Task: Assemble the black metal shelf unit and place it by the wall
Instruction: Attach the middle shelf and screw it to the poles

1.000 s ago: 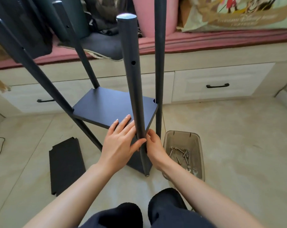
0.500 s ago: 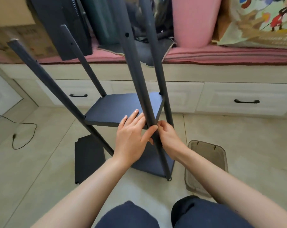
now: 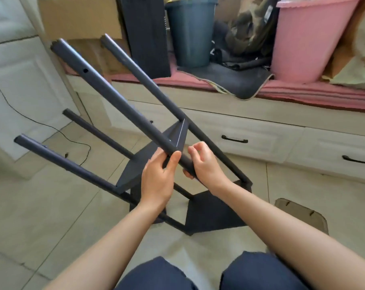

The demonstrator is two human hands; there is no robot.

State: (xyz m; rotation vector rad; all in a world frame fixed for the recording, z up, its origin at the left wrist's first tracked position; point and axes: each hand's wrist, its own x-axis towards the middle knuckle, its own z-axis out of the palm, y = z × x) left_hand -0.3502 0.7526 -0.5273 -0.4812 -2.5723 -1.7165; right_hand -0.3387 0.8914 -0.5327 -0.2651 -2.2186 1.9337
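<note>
1. Shelf frame [image 3: 156, 155] was tipped steeply, its four black poles leaning up and to the left, well off vertical.
2. Nearest pole [image 3: 119, 105] ran from a capped end at upper left, past a small screw hole, down to both hands at centre.
3. Left hand [image 3: 156, 178] gripped that pole from below, thumb laid up across its front, fingers curled behind against the edge of the middle shelf panel [image 3: 139, 164].
4. Right hand [image 3: 202, 164] held the same pole just below the left; the palm wrapped its lower part, while the index finger and thumb were curled loosely above, not quite closed. Whether those two tips touched the pole could not be told.
5. Lower shelf panel [image 3: 211, 212] sat near the floor tiles [image 3: 52, 216], between the person's forearms; the pole feet met it there.
6. Second pole [image 3: 167, 101] crossed behind the first and ended at the right corner of the lower panel.
7. Two further poles [image 3: 62, 162] stuck out to the left, lower down.
8. Clear plastic tray [image 3: 303, 212] lay on the floor at right, partly hidden behind the right forearm.
9. Behind: white drawer fronts [image 3: 261, 139] under a pink cushioned bench, carrying a pink bucket [image 3: 307, 38], a dark bin [image 3: 190, 32] and a black panel [image 3: 146, 34] stood on end.
10. Black cable [image 3: 31, 120] trailed over the floor at left.
</note>
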